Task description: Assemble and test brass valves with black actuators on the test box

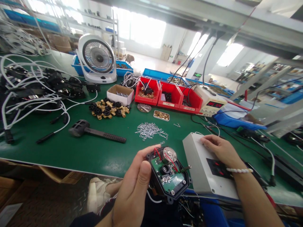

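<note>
My left hand (132, 186) grips a black motor housing (151, 176) from its left side, thumb on the near face. Its open side shows a green circuit board (176, 183), a round silver motor (169, 154) and red wires. At the right, my right hand (219, 148) lies over the far end of a grey control box (199, 164), its fingers drawn together against the top face. What the fingertips pinch or press there is hidden. A black panel with red parts (216, 167) sits on the box, partly under my wrist.
Silver clips (150, 130) lie in a pile beyond the housing. To the left are a black mallet (97, 132), brass fittings (109, 108) and black parts with white cables (42, 85). Red bins (169, 97), a power supply (210, 102) and a fan (98, 58) stand behind.
</note>
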Demonstrator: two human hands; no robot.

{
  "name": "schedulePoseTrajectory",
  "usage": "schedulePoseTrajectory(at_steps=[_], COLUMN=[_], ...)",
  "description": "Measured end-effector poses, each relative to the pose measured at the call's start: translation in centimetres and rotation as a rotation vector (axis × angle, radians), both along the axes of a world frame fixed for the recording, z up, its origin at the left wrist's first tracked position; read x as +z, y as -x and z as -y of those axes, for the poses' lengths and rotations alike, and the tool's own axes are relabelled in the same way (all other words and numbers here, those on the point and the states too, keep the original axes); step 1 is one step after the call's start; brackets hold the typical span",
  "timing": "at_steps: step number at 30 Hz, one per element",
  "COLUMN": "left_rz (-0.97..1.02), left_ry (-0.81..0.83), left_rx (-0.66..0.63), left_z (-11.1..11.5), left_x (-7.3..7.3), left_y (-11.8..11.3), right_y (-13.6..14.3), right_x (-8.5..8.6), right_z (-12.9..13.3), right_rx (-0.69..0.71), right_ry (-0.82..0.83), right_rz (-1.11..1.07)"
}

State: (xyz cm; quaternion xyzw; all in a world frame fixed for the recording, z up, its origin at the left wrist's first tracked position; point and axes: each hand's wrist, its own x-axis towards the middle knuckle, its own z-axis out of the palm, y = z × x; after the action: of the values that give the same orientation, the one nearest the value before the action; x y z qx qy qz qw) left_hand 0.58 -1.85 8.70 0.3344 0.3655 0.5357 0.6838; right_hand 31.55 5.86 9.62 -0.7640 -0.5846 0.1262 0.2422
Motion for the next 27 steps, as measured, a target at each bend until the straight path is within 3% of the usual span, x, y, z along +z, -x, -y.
schedulePoseTrajectory(at_steps=[3, 8, 27], left_rz=[0.199, 0.497, 0.583], left_ry=[0.059, 0.289, 0.285], left_rx=[-0.020, -0.170, -0.199], left_z=[-0.3, -1.2, -1.4], left_x=[0.1, 0.4, 0.2], left_y=[0.0, -0.1, 0.0], right_y=[0.0, 0.0, -0.2], right_x=[0.0, 0.1, -0.4], right_z=[0.0, 0.0, -0.1], right_rx=[0.008, 0.027, 0.024], right_ry=[-0.006, -0.015, -0.026], right_rz=[0.003, 0.008, 0.005])
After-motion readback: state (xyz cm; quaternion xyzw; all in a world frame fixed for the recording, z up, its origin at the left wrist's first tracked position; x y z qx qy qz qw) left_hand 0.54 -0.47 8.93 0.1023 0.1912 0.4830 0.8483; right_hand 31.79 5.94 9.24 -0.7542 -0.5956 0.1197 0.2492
